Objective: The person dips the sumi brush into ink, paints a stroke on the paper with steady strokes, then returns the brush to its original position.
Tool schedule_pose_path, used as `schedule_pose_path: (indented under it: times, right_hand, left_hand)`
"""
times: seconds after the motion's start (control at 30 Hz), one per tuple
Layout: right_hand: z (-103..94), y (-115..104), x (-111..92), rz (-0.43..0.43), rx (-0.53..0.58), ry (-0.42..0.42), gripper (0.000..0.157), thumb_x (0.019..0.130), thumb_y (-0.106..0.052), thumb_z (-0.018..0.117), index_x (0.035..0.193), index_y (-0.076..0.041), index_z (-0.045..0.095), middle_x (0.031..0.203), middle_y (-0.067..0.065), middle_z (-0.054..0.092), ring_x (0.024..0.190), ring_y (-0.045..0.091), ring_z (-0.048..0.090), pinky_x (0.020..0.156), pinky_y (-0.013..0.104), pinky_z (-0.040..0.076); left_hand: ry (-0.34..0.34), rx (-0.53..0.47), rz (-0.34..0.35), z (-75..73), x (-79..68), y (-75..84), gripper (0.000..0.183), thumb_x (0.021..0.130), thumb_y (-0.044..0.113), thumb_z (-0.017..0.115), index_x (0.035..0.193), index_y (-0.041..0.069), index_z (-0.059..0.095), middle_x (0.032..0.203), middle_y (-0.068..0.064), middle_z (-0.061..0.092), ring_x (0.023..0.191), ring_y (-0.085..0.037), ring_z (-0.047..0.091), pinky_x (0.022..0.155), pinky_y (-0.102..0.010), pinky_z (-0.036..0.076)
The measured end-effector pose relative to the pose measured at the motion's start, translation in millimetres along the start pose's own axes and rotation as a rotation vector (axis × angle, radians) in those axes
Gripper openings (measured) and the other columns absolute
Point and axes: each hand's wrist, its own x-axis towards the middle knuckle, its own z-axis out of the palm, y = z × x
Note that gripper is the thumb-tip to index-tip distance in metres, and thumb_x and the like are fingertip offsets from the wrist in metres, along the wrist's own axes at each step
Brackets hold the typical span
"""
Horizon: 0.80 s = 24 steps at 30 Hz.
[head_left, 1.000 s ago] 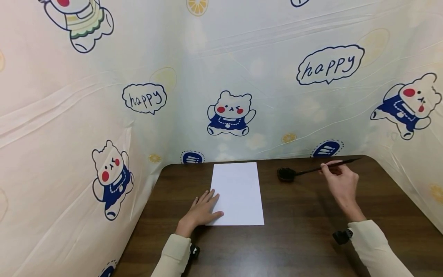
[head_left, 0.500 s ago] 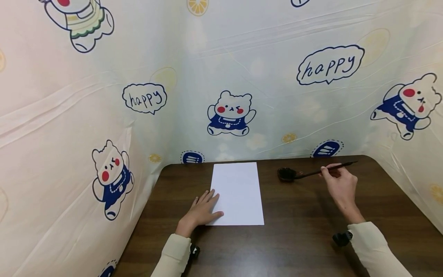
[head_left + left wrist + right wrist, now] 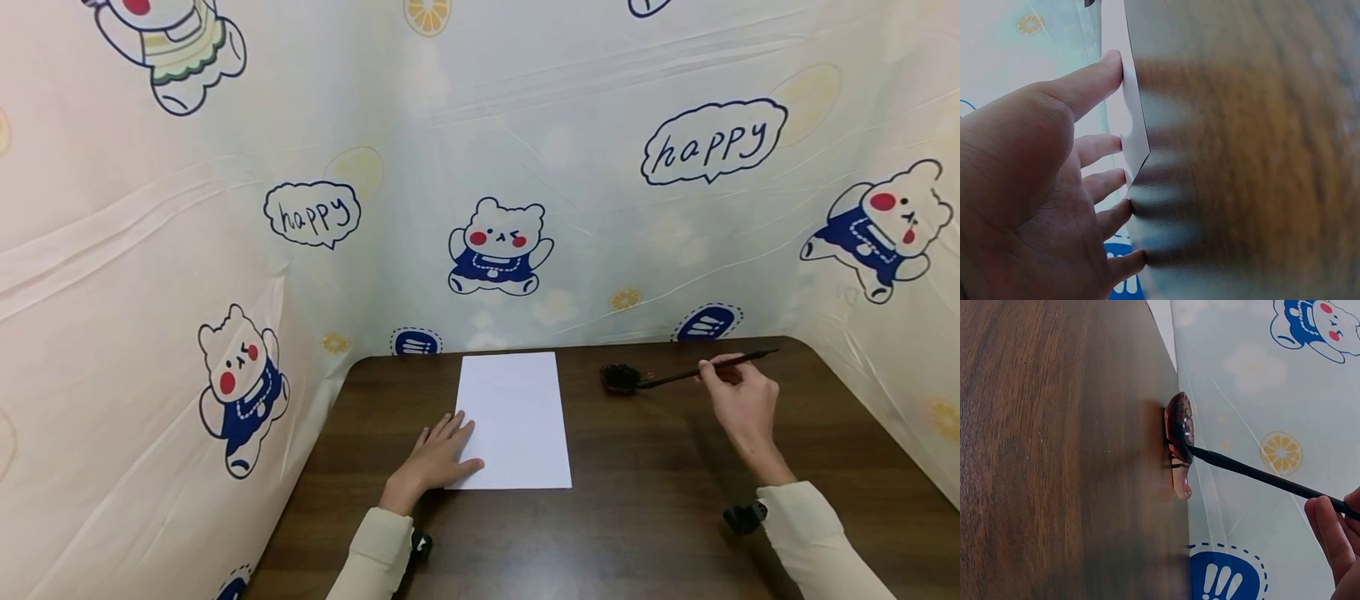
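A blank white sheet of paper (image 3: 517,417) lies on the dark wooden table. My left hand (image 3: 435,457) rests with fingers spread on the sheet's lower left edge; in the left wrist view the thumb and some fingertips touch the paper (image 3: 1134,106), and others reach the table past its corner. To the right of the sheet, my right hand (image 3: 744,408) pinches a dark writing brush (image 3: 675,376) by its handle, held slanting. The brush's tip dips into a small brownish see-through dish (image 3: 1179,425) of black ink, and its bristles are hidden there.
The brown table (image 3: 615,542) has rounded far corners. A pale curtain (image 3: 600,250) printed with bears, orange slices and the word "happy" hangs right behind the table and along both sides. Each wrist wears a small black camera, the right one (image 3: 744,517) beside the sleeve cuff.
The brush's handle end has dipped and shifted slightly, and the right hand has moved a little with it; the brush's tip stays at the dish. The left hand and the paper have not moved.
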Motion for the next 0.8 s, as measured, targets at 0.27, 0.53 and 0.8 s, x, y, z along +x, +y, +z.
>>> schedule_pose_path:
  times: [0.27, 0.53, 0.8]
  right_hand:
    - [-6.4, -3.4, 2.7, 0.007, 0.014, -0.002, 0.02, 0.1, -0.022, 0.076, 0.097, -0.003, 0.077, 0.077, -0.005, 0.078, 0.067, -0.025, 0.059, 0.061, 0.005, 0.045]
    - [-7.0, -11.5, 6.5, -0.026, 0.021, 0.009, 0.018, 0.099, -0.021, 0.077, 0.098, -0.003, 0.077, 0.08, 0.005, 0.08, 0.068, -0.025, 0.059, 0.062, 0.004, 0.045]
    - [-1.9, -21.7, 10.3, -0.078, 0.052, 0.011, 0.015, 0.099, -0.016, 0.077, 0.098, -0.001, 0.077, 0.082, 0.015, 0.079, 0.069, -0.025, 0.059, 0.062, 0.004, 0.045]
  left_hand:
    - [-0.023, 0.042, -0.046, -0.6, 1.3, 2.7, 0.081, 0.102, 0.053, 0.064, 0.167, 0.012, 0.037, 0.178, -0.014, 0.023, 0.166, -0.042, 0.017, 0.128, -0.073, 0.014]
    - [-0.021, 0.029, -0.046, -1.6, 1.2, 3.4, 0.081, 0.102, 0.051, 0.066, 0.166, 0.011, 0.038, 0.178, -0.014, 0.023, 0.165, -0.042, 0.017, 0.128, -0.074, 0.013]
    - [-0.024, 0.025, -0.046, -2.0, 0.9, 3.0, 0.081, 0.103, 0.052, 0.065, 0.167, 0.012, 0.036, 0.178, -0.013, 0.022, 0.166, -0.041, 0.016, 0.128, -0.073, 0.012]
